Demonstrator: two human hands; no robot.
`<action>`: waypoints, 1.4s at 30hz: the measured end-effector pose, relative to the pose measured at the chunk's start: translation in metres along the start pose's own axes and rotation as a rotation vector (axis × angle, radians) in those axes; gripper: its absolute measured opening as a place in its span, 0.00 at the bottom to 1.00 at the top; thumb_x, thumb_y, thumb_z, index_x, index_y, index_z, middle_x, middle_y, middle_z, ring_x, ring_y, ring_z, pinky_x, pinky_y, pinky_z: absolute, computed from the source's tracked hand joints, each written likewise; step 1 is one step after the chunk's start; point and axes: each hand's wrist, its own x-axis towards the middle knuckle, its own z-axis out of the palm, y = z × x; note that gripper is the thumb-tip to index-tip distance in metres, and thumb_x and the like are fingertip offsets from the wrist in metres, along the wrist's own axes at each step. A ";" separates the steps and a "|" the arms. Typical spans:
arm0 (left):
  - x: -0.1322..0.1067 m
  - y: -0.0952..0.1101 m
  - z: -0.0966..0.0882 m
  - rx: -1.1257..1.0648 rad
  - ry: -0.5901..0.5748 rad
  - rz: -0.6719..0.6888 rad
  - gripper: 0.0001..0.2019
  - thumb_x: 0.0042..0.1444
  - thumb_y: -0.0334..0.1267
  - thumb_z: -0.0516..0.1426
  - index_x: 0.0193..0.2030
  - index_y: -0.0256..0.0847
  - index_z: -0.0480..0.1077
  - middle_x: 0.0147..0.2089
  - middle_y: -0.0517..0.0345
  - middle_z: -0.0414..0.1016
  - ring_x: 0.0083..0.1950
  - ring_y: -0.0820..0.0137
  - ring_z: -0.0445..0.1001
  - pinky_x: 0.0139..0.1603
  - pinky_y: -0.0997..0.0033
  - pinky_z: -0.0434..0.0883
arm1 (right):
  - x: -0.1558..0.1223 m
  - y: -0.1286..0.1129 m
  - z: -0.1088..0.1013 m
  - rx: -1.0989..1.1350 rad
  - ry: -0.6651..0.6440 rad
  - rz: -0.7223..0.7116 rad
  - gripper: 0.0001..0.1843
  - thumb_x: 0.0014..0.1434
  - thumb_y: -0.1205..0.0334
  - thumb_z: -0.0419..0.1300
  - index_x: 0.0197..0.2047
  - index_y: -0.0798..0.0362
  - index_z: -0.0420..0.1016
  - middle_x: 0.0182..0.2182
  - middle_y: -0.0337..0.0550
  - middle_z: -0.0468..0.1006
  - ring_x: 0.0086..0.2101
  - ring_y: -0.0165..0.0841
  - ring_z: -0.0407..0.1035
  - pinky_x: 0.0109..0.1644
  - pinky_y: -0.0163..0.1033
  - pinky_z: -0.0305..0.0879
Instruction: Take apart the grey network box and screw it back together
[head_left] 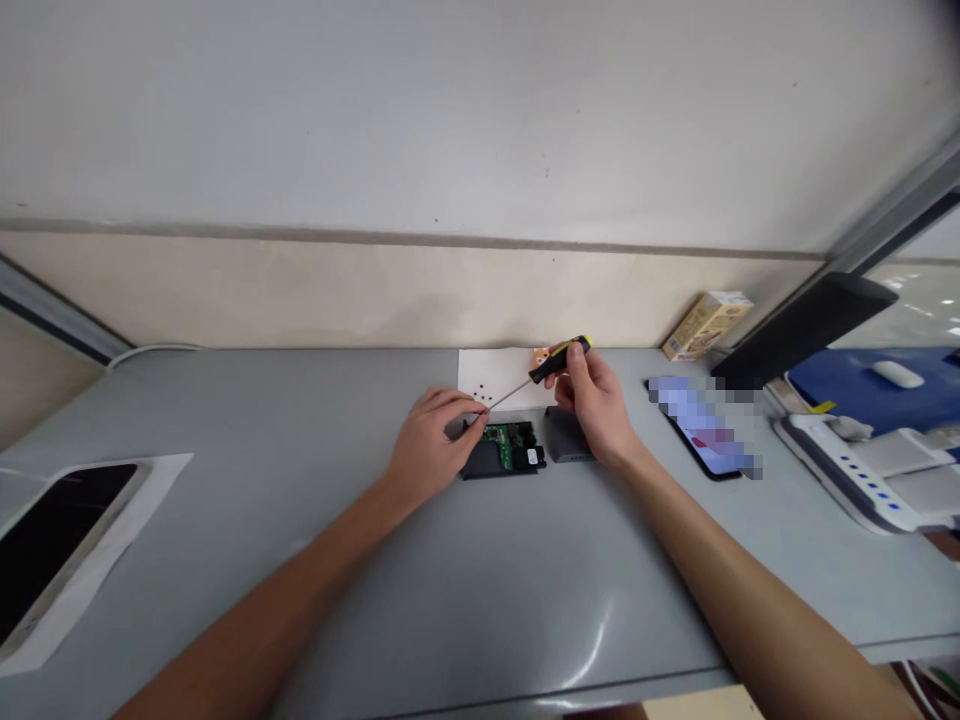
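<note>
My right hand [598, 398] grips the black and yellow handle of a screwdriver [561, 358], whose thin shaft slants down to the left. At its tip, the thumb and fingers of my left hand [439, 440] are pinched together; anything small between them is too tiny to make out. Just below the tip lies an opened black device with a green circuit board [510, 436], its left part partly covered by my left hand. A dark grey casing [568, 440] sits right of the board, under my right hand. Several small screws [482, 392] rest on a white sheet [510, 365] behind.
A phone with a lit screen [701, 430] lies to the right, near a yellow carton [705, 325] and a black upright object [802, 330]. Farther right are a white power strip [855, 480] and a white mouse [898, 374]. A dark-screened tablet [64, 540] lies at left.
</note>
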 end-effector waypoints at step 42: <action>0.001 -0.007 -0.006 0.138 -0.239 -0.192 0.13 0.61 0.34 0.51 0.37 0.45 0.78 0.40 0.59 0.83 0.38 0.66 0.76 0.41 0.66 0.68 | -0.002 -0.030 0.040 -0.511 -0.140 -0.169 0.23 0.67 0.42 0.59 0.33 0.48 0.56 0.24 0.32 0.67 0.25 0.27 0.59 0.29 0.37 0.54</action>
